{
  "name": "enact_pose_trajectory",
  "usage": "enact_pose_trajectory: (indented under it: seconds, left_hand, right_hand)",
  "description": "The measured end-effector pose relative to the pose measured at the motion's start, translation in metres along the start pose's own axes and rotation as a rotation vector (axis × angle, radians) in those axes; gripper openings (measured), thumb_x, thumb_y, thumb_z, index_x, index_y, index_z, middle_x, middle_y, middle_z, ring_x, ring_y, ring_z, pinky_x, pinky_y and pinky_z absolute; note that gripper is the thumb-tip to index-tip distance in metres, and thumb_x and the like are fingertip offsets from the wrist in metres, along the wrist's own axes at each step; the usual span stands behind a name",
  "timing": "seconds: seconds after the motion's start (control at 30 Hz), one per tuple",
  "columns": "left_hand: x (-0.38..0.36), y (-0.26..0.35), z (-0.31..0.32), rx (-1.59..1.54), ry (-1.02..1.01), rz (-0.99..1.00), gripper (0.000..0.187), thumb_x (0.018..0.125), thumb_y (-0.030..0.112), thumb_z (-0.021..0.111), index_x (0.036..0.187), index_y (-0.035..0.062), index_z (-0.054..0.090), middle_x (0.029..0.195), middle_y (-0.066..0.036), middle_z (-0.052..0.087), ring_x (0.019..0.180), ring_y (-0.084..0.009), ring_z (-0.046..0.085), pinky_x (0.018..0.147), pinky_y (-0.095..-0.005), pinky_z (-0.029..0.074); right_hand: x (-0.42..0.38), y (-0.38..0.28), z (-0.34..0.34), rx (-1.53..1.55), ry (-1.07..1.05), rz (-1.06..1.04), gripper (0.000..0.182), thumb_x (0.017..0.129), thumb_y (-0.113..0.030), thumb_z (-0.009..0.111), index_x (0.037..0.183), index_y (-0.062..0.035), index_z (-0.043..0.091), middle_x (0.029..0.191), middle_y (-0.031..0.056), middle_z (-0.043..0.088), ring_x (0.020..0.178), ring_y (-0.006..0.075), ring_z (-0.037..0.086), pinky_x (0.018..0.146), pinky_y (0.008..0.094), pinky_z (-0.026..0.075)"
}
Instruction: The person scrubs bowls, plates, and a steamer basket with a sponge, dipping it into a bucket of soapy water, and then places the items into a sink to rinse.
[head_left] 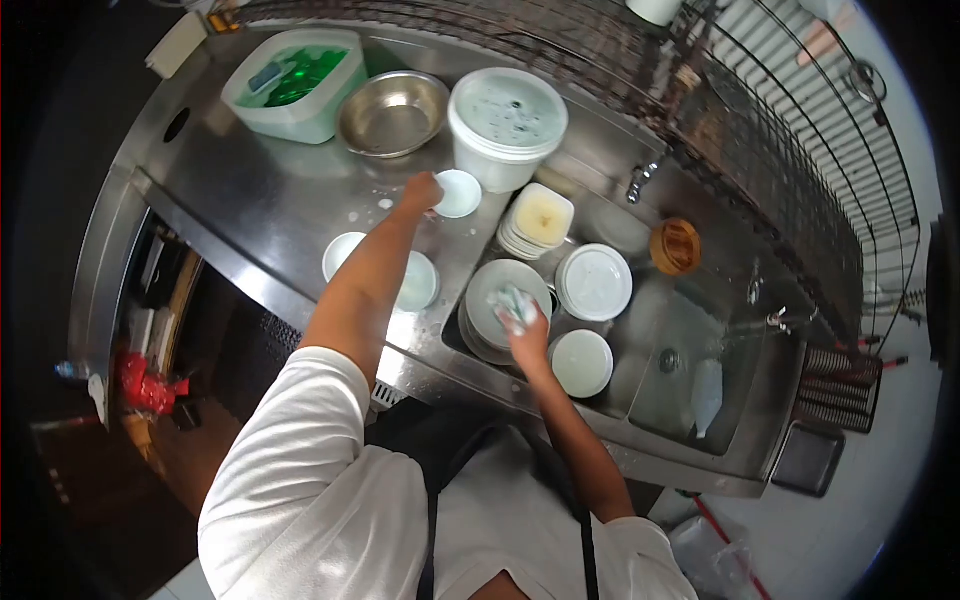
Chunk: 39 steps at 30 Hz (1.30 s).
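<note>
My left hand (423, 192) reaches forward over the steel counter and grips the rim of a small white bowl (460, 194). Two more white bowls, one (343, 252) partly behind my forearm and another (418, 284) beside it, sit nearer the counter's front edge. In my right hand (527, 335) is a sudsy sponge (512, 303), held over a stack of white plates (498, 277) in the sink. Around that stack are a pile of squarish white dishes (541, 216), a pile of round plates (596, 283) and a white bowl (581, 364).
A lidded white bucket (507, 130), a metal basin (393, 115) and a tub with green contents (295, 85) line the counter's back. Right of the dishes are a brown bowl (676, 247), a tap (641, 182) and a second basin (660, 400). Wire racks (800, 130) rise behind.
</note>
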<state>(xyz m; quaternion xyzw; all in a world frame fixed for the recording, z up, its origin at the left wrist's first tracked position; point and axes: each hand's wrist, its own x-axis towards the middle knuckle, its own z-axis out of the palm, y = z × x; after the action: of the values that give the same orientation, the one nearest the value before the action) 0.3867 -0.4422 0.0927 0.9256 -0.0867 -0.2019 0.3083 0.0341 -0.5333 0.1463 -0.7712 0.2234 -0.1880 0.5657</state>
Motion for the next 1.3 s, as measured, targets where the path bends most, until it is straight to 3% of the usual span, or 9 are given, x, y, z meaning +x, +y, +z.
enact_pose_trajectory:
  seconds: [0.2, 0.33, 0.43, 0.53, 0.77, 0.9, 1.0, 1.13, 1.3]
  left_hand:
    - [-0.014, 0.022, 0.014, -0.147, -0.108, 0.006, 0.032, 0.078, 0.013, 0.054, 0.103, -0.0012, 0.069, 0.078, -0.020, 0.071, 0.063, -0.0292, 0.071, 0.062, -0.0428, 0.059]
    - [-0.029, 0.044, 0.044, 0.187, -0.166, 0.247, 0.034, 0.078, 0.014, 0.055, 0.106, 0.0025, 0.069, 0.081, -0.019, 0.071, 0.064, -0.0310, 0.071, 0.064, -0.0426, 0.058]
    - [-0.137, 0.124, 0.063, 0.638, -0.017, 0.688, 0.034, 0.080, 0.013, 0.059, 0.113, 0.0071, 0.067, 0.102, -0.021, 0.069, 0.091, -0.0319, 0.069, 0.079, -0.0424, 0.056]
    - [-0.183, 0.151, 0.087, 0.473, -0.027, 0.830, 0.047, 0.081, 0.006, 0.054, 0.127, 0.0066, 0.057, 0.115, -0.029, 0.060, 0.090, -0.0440, 0.066, 0.074, -0.0457, 0.057]
    - [-0.220, 0.151, 0.072, -0.515, -0.838, 0.182, 0.049, 0.087, 0.008, 0.058, 0.136, 0.0059, 0.052, 0.124, -0.014, 0.061, 0.108, -0.0248, 0.063, 0.086, -0.0375, 0.054]
    - [-0.228, 0.131, 0.095, -0.469, -0.215, 0.603, 0.039, 0.085, 0.001, 0.055, 0.123, 0.0043, 0.062, 0.117, -0.012, 0.067, 0.106, -0.0181, 0.063, 0.087, -0.0316, 0.051]
    - [-0.236, 0.112, 0.116, -0.666, -0.016, 0.229, 0.037, 0.084, -0.002, 0.055, 0.118, 0.0059, 0.065, 0.112, -0.012, 0.068, 0.104, -0.0193, 0.064, 0.086, -0.0311, 0.051]
    - [-0.272, 0.106, 0.099, -1.116, -0.441, -0.104, 0.038, 0.093, 0.007, 0.053, 0.130, 0.0145, 0.056, 0.122, -0.011, 0.063, 0.101, -0.0250, 0.066, 0.074, -0.0428, 0.061]
    - [-0.275, 0.103, 0.082, -0.931, -0.389, 0.136, 0.038, 0.092, 0.017, 0.059, 0.129, 0.0132, 0.057, 0.120, -0.009, 0.063, 0.099, -0.0241, 0.066, 0.066, -0.0441, 0.063]
  right_hand:
    - [-0.081, 0.058, -0.093, 0.358, 0.282, 0.490, 0.028, 0.086, -0.013, 0.070, 0.112, -0.0031, 0.063, 0.085, 0.0071, 0.068, 0.063, 0.0129, 0.064, 0.052, 0.0260, 0.050]
    - [-0.085, 0.041, -0.114, 0.616, 0.427, 0.602, 0.026, 0.092, -0.016, 0.062, 0.114, -0.0027, 0.062, 0.091, 0.0088, 0.068, 0.068, 0.0151, 0.065, 0.058, 0.0283, 0.053]
    - [-0.063, 0.062, -0.111, 0.712, 0.420, 0.474, 0.028, 0.096, -0.017, 0.055, 0.119, -0.0016, 0.061, 0.104, 0.0111, 0.067, 0.088, 0.0203, 0.066, 0.075, 0.0334, 0.054]
    - [-0.013, 0.028, -0.114, -0.105, 0.292, -0.100, 0.038, 0.092, -0.008, 0.057, 0.129, -0.0012, 0.057, 0.124, 0.0175, 0.059, 0.112, 0.0322, 0.059, 0.098, 0.0399, 0.045]
    - [0.062, 0.000, -0.148, -0.830, -0.176, -1.029, 0.036, 0.068, -0.008, 0.069, 0.104, -0.0092, 0.069, 0.123, 0.0128, 0.061, 0.111, 0.0316, 0.058, 0.092, 0.0430, 0.049]
    - [0.054, 0.019, -0.114, -0.803, -0.024, -0.677, 0.023, 0.069, -0.009, 0.069, 0.092, -0.0064, 0.068, 0.111, 0.0180, 0.065, 0.104, 0.0355, 0.061, 0.084, 0.0469, 0.051]
    - [0.045, -0.010, -0.090, -0.646, -0.234, -0.245, 0.023, 0.068, -0.007, 0.068, 0.091, -0.0051, 0.067, 0.106, 0.0196, 0.066, 0.098, 0.0388, 0.063, 0.079, 0.0478, 0.052]
    - [0.048, -0.016, -0.102, -0.842, -0.064, -0.597, 0.025, 0.069, -0.002, 0.065, 0.094, -0.0008, 0.065, 0.109, 0.0210, 0.064, 0.100, 0.0389, 0.061, 0.082, 0.0476, 0.051]
    - [0.043, 0.002, -0.092, -0.554, -0.228, -0.655, 0.017, 0.072, -0.005, 0.066, 0.089, -0.0040, 0.066, 0.098, 0.0169, 0.066, 0.088, 0.0373, 0.063, 0.078, 0.0481, 0.051]
